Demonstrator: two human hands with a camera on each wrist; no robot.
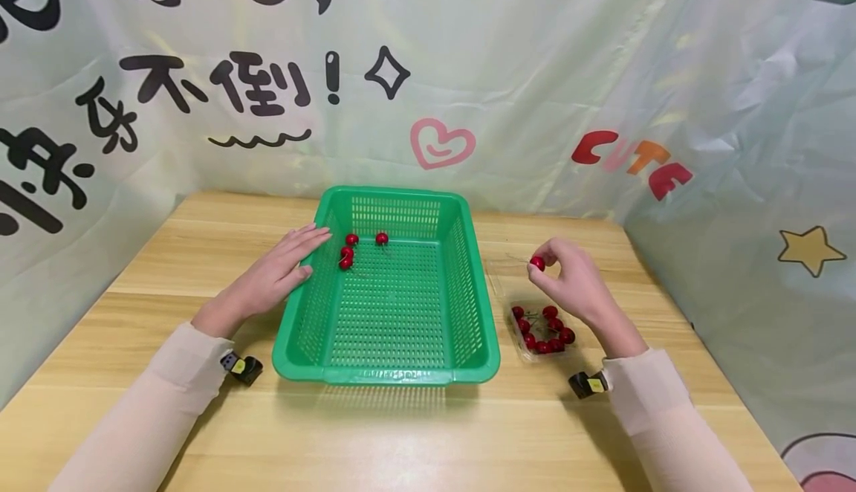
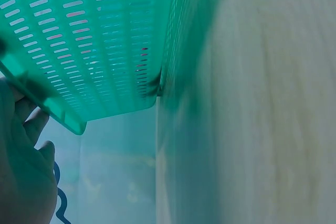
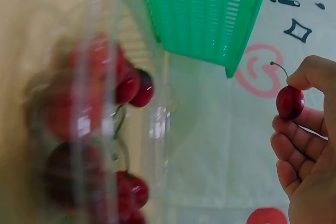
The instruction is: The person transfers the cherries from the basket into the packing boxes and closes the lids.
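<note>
Pinching a cherry point(image 3: 290, 102) stem-up, right hand point(image 1: 576, 285); left hand point(image 1: 276, 275) flat against the basket point(image 1: 468, 269).

Even, bright, soft light fills the head view, which is sharp; the green basket point(image 1: 388, 291) throws a faint shadow on the near tabletop point(image 1: 428, 432). The left wrist view is smeared and hazy throughout. In the right wrist view the clear plastic box point(image 3: 100, 129) is blurred and glinting.
</note>
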